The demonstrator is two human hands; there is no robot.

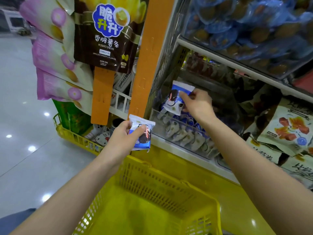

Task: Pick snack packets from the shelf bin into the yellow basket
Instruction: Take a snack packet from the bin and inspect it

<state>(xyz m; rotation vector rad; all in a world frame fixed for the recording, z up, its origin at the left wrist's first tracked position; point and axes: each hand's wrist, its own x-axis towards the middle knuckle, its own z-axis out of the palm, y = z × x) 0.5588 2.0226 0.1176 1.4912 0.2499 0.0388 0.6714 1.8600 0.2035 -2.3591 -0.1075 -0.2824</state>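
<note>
My left hand (126, 134) grips a blue and white snack packet (142, 134) in front of the shelf, above the far rim of the yellow basket (152, 206). My right hand (197, 103) reaches into the clear shelf bin (179, 133) and pinches a second blue and white packet (177, 99), lifted above the pile. Several more packets of the same kind (184, 134) lie in the bin. The basket's inside shows only bare yellow floor and mesh walls where I can see it.
An orange shelf post (149, 65) stands just left of the bin. Hanging bags of potato sticks (106, 36) and pink snack bags (55, 65) are at upper left. A second yellow basket (76, 138) sits on the floor beyond. Beige packets (288, 131) fill the shelf to the right.
</note>
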